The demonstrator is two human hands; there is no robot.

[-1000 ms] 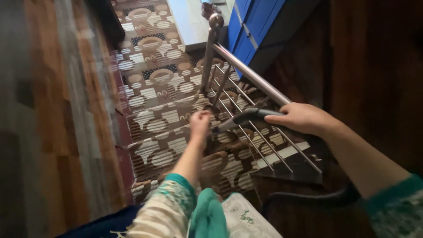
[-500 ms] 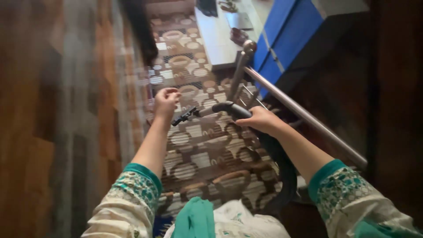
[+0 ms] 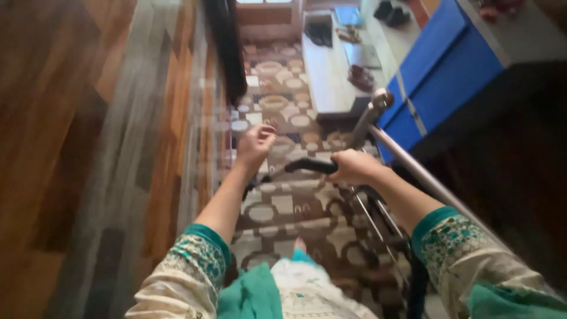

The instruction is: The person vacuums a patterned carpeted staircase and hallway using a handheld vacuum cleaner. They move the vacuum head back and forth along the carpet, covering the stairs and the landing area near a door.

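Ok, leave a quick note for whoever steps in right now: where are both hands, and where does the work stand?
Right hand: closed around the black handle of a dark garment that hangs down beside the metal drying rack.
Left hand: raised over the patterned carpet, fingers curled; whether it pinches anything is too blurred to tell.
Rack: folded or tilted at the right, its long rail running past the blue cabinet.
Done: the handle is gripped.
Left: nothing hangs on the rack bars that show.
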